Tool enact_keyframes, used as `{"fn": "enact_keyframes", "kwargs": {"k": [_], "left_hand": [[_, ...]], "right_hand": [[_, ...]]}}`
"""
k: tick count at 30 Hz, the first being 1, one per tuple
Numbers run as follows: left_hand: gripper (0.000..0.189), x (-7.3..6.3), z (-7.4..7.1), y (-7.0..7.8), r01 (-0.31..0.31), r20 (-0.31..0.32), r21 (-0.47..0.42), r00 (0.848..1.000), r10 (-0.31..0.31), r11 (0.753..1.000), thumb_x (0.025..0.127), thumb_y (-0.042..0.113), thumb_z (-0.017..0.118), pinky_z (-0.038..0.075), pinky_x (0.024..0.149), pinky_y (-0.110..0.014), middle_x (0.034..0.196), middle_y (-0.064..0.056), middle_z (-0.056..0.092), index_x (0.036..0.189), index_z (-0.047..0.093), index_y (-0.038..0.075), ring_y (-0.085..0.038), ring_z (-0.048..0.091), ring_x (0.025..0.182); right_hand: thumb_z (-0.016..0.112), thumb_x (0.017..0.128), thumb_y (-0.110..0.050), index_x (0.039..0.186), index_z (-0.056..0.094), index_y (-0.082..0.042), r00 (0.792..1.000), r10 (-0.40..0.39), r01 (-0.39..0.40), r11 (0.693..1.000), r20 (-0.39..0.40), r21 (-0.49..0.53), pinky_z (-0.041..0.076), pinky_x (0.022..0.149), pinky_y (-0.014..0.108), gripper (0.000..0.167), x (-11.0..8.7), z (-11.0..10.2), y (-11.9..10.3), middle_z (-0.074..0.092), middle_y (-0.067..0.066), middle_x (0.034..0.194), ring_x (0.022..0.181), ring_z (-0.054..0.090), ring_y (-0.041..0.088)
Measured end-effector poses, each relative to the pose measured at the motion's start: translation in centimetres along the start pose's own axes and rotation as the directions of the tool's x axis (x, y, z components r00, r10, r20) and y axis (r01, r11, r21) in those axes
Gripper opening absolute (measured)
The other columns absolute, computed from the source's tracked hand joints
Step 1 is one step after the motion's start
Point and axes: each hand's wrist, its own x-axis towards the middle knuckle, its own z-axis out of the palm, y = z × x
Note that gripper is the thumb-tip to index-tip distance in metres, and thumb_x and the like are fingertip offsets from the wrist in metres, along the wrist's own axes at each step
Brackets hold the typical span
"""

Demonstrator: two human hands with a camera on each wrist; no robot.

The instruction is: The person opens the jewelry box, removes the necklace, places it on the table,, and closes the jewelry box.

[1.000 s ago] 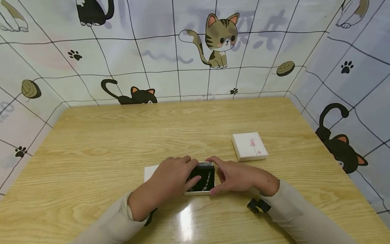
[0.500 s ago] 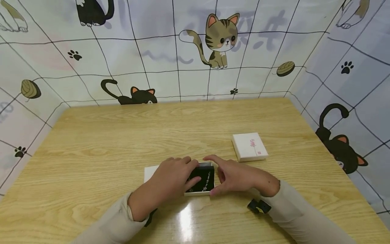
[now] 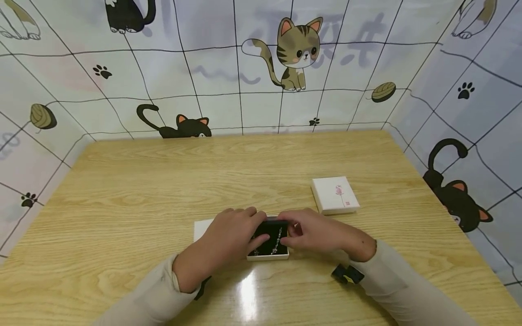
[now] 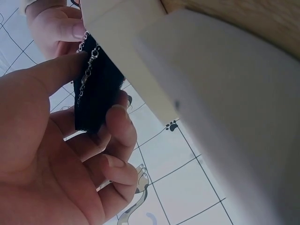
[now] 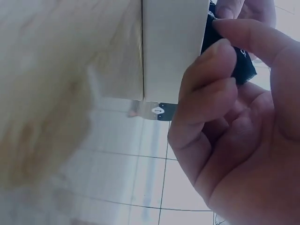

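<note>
A small white box [image 3: 267, 258] lies in front of me with a black pad [image 3: 270, 228] in it. On the pad is a silver chain bracelet [image 3: 278, 240], whose links show close up in the left wrist view. My left hand [image 3: 230, 231] reaches over the box and grips the pad, thumb on its front and fingers behind. From the right, my right hand [image 3: 316, 231] pinches the pad's right end with thumb and fingertips. In the right wrist view the black pad [image 5: 244, 70] stands out past the white box wall [image 5: 176, 51]. The left hand hides the box's left part.
A white piece [image 3: 201, 227] partly shows beneath my left hand. Farther back on the right sits a white square box [image 3: 335, 194] printed with a pink flower. The wooden table [image 3: 163, 181] meets cat-patterned sheets at its back and sides.
My right hand's thumb and fingers have drawn in from the box's outer edges onto the pad's right end. The pad's far edge stands slightly higher. The left hand keeps its place.
</note>
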Motion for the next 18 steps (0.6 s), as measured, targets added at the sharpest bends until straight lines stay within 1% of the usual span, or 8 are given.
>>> {"fn": "enact_keyframes", "kwargs": {"k": [3, 6, 9, 12, 18], "left_hand": [[0.033, 0.08, -0.14, 0.04, 0.005, 0.007, 0.005, 1.000, -0.005, 1.000, 0.094, 0.046, 0.067, 0.044, 0.059, -0.029, 0.084, 0.003, 0.062, 0.104, 0.065, 0.015, -0.012, 0.057, 0.064], [0.033, 0.02, -0.08, 0.01, 0.001, -0.002, 0.008, 1.000, -0.001, 1.000, 0.093, 0.046, 0.067, 0.043, 0.058, -0.028, 0.083, 0.003, 0.061, 0.103, 0.065, 0.015, -0.011, 0.055, 0.063], [0.032, -0.06, 0.00, -0.03, -0.002, -0.016, 0.006, 1.000, 0.002, 1.000, 0.093, 0.046, 0.067, 0.043, 0.058, -0.028, 0.082, 0.003, 0.060, 0.102, 0.065, 0.015, -0.012, 0.055, 0.062], [0.032, -0.09, 0.06, -0.04, 0.001, -0.017, 0.004, 1.000, -0.001, 1.000, 0.093, 0.046, 0.067, 0.043, 0.058, -0.029, 0.082, 0.003, 0.060, 0.103, 0.065, 0.015, -0.012, 0.056, 0.062], [0.035, 0.00, 0.13, -0.03, 0.004, -0.011, 0.010, 1.000, -0.004, 1.000, 0.092, 0.047, 0.068, 0.045, 0.059, -0.029, 0.084, 0.003, 0.062, 0.105, 0.066, 0.015, -0.011, 0.056, 0.062]], "right_hand": [[0.067, 0.096, -0.021, 0.107, 0.064, -0.019, 1.000, 0.005, -0.005, 1.000, 0.006, 0.023, 0.042, 0.055, 0.019, 0.012, 0.03, -0.03, 0.15, 0.054, -0.009, 0.071, 0.059, 0.048, 0.001], [0.066, 0.097, -0.024, 0.105, 0.066, -0.019, 0.999, 0.031, -0.032, 0.997, 0.021, 0.072, 0.041, 0.052, 0.019, 0.009, 0.07, 0.07, 0.40, 0.055, -0.008, 0.069, 0.056, 0.048, 0.002], [0.066, 0.097, -0.024, 0.105, 0.068, -0.016, 0.997, 0.059, -0.064, 0.991, 0.039, 0.121, 0.042, 0.049, 0.020, 0.011, 0.10, 0.10, 0.61, 0.057, -0.006, 0.068, 0.053, 0.048, 0.004], [0.066, 0.097, -0.024, 0.104, 0.070, -0.012, 0.996, 0.070, -0.077, 0.985, 0.054, 0.155, 0.043, 0.047, 0.022, 0.014, 0.13, 0.12, 0.77, 0.059, -0.002, 0.068, 0.051, 0.049, 0.005], [0.067, 0.097, -0.023, 0.100, 0.071, -0.008, 0.996, 0.076, -0.084, 0.981, 0.050, 0.177, 0.042, 0.047, 0.022, 0.016, 0.15, 0.12, 0.71, 0.062, 0.005, 0.068, 0.050, 0.049, 0.006]]}}
